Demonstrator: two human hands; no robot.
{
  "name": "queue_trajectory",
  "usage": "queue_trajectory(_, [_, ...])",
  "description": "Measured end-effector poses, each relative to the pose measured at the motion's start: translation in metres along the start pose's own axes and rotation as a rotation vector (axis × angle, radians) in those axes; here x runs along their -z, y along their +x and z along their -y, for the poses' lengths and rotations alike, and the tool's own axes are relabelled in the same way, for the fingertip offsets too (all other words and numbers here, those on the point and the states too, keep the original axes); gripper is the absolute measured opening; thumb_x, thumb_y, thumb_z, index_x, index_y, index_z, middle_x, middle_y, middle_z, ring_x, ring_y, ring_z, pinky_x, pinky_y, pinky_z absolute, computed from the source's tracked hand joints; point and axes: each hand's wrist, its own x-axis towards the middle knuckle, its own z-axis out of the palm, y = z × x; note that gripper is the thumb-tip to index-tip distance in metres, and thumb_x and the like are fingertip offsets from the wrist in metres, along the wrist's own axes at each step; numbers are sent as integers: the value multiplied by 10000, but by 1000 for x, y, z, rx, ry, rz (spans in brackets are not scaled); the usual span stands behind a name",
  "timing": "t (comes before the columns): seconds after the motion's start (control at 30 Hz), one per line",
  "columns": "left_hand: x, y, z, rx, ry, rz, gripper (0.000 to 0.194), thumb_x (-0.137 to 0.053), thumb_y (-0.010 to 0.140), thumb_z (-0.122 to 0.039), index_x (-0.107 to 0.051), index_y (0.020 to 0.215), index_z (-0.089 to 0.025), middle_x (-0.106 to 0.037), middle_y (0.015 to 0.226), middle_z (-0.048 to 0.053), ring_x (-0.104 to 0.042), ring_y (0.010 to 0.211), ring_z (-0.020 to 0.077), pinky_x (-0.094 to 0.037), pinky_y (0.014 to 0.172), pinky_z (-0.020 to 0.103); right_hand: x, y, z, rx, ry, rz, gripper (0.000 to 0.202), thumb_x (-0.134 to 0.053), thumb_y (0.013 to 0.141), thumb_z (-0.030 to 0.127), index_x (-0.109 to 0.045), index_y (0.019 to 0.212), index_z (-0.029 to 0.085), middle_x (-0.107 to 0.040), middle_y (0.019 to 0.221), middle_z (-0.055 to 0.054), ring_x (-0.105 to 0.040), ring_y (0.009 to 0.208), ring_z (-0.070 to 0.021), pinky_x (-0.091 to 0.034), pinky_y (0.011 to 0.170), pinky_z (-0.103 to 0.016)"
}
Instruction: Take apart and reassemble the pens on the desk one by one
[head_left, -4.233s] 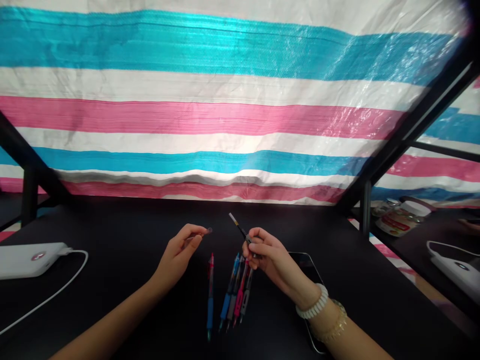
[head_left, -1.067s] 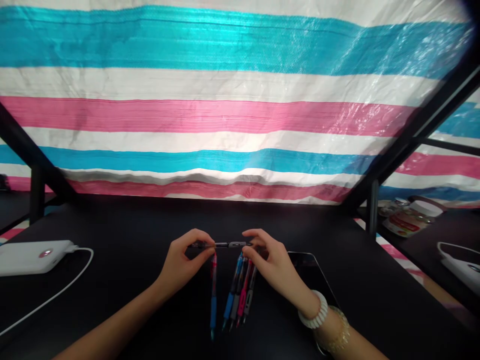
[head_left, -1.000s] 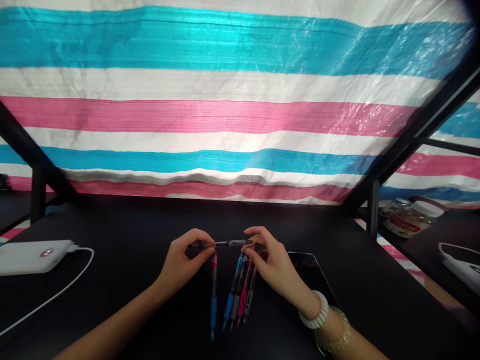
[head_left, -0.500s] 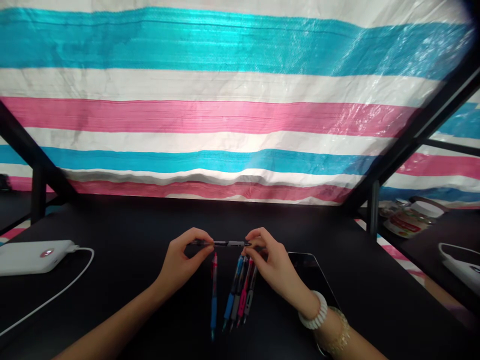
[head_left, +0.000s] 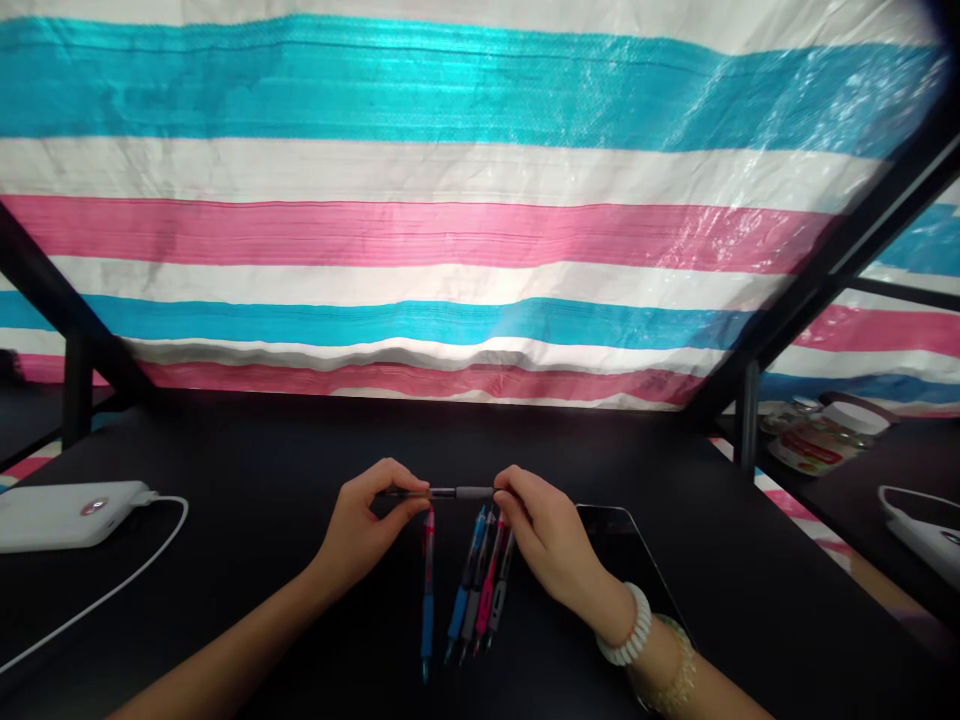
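A pen with a grey grip [head_left: 474,493] is held level above the black table, pinched at both ends. My left hand [head_left: 375,510] is closed on its left end with thumb and forefinger. At the other end, beside the grip, the fingertips of my right hand [head_left: 544,520] pinch its tip. Below lie several pens side by side: a blue pen [head_left: 457,610], a grey-grip pen [head_left: 472,605], a pink pen [head_left: 486,595] and another grey-grip pen [head_left: 498,600]. Apart from them, to the left, lies a pen with a pink top and blue grip [head_left: 427,620].
A dark phone [head_left: 619,540] lies partly under my right wrist. On the left, a white power bank [head_left: 67,515] trails a white cable [head_left: 142,580]. Black frame bars [head_left: 746,420] and a striped sheet [head_left: 450,235] bound the table. A jar [head_left: 825,440] stands beyond at right.
The held pen has turned about its length, so its grip looks plain now. My right fingers have closed in tighter at its tip; the left hand has barely moved.
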Motion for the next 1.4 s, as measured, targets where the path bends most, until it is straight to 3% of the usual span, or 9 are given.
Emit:
queue_trajectory(0.2, [0,0,-2,-78,29,-43,53,-725,792,-151,-706,777,-198,-672,764,11,-644,720,157,-506,664,272,-1,-2,1,84,-96,34,244,-386,1019,230,-490,798,215,-522,722,-3,-501,720,-175,-353,630,-280])
queue_trajectory(0.43, [0,-2,-5,-155,38,-98,110,-720,798,-114,-705,750,-212,-680,779,5,-645,738,151,-514,680,270,-4,-4,3,-6,39,87,394,-329,1049,315,-357,669,218,-455,662,16,-440,610,-142,-352,586,-260])
queue_trajectory(0.6, [0,-1,-5,-130,51,-82,66,-716,820,-146,-697,810,-209,-679,807,6,-648,754,148,-515,696,265,2,-2,5,-20,143,103,342,-333,1056,306,-506,776,214,-554,724,2,-527,670,-149,-402,620,-260])
queue_trajectory(0.73, [-1,0,-8,-99,84,-67,41,-672,852,-163,-673,864,-202,-667,849,16,-636,776,152,-514,715,273,2,0,1,26,70,47,172,-477,1015,289,-623,961,217,-634,821,-19,-584,743,-170,-445,698,-289])
queue_trajectory(0.93, [-1,0,-10,-70,143,-10,110,-649,862,-188,-671,968,-210,-685,920,27,-632,791,155,-519,732,273,-2,-1,-5,114,-39,-38,47,-613,943,220,-659,937,212,-660,806,-31,-601,754,-191,-466,678,-306])
queue_trajectory(1.1, [1,0,-7,-70,165,112,220,-555,942,-245,-704,1105,-235,-731,970,50,-657,852,177,-538,777,300,-3,-3,-6,210,-102,-117,71,-578,963,208,-648,956,207,-680,861,-59,-607,821,-206,-485,710,-327])
queue_trajectory(1.27, [0,2,-3,-86,220,172,223,-537,955,-233,-748,1027,-248,-733,857,38,-633,805,182,-535,717,290,-2,-3,-4,291,-290,-100,157,-507,997,214,-657,959,185,-688,847,-70,-582,815,-213,-461,687,-329])
queue_trajectory(1.4, [0,1,-5,-138,238,148,186,-593,920,-196,-756,993,-251,-735,822,26,-631,774,176,-540,707,286,-1,-4,-1,331,-421,-86,230,-462,1005,198,-657,884,172,-662,763,-66,-542,763,-212,-392,621,-329])
